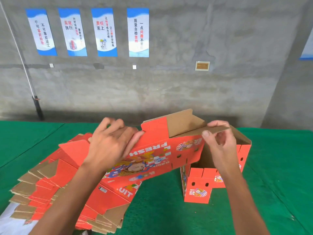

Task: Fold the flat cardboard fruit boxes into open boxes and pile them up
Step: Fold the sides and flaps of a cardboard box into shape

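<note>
At my eight o'clock the flat stack [55, 189] lies on the table [279, 167]; the half-folded box [169, 158] stands at two o'clock.

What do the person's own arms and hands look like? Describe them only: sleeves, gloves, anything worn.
Both forearms are bare as far as the view shows, with no sleeve in sight. The left hand and the right hand wear no gloves. No watch, ring or wristband shows on either.
</note>
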Demonstrator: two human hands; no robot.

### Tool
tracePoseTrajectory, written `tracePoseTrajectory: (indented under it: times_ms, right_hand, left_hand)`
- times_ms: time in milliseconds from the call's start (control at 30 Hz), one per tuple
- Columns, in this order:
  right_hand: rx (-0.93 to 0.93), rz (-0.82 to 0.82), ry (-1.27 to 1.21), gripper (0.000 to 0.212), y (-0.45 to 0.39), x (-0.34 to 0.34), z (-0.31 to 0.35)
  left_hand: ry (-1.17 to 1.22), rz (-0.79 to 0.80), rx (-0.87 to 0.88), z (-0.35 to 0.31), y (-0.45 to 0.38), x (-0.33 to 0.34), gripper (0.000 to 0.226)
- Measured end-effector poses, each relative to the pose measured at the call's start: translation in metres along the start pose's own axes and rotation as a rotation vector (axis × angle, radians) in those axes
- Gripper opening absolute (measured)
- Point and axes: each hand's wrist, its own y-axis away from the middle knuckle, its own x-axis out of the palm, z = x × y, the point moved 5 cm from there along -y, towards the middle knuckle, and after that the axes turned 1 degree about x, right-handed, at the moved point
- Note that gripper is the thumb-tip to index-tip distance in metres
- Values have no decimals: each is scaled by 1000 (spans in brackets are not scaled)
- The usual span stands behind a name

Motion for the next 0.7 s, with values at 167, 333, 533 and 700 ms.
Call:
tracePoseTrajectory:
  times_ms: [167, 333, 533, 700]
  right_hand:
    - [30, -145, 348, 63, -2, -2, -13]
    - [193, -108, 147, 59, 9, 14, -31]
    - [375, -181, -14, 66, 33, 9, -60]
    - [423, 91, -88, 33, 38, 10, -83]
  left_hand:
    - [-9, -53, 58, -3, -20, 4, 35]
    - [-8, -143, 29, -16, -34, 8, 47]
    - [123, -199, -94, -43, -38, 16, 54]
    - [274, -170, -132, -93, -32, 35, 53]
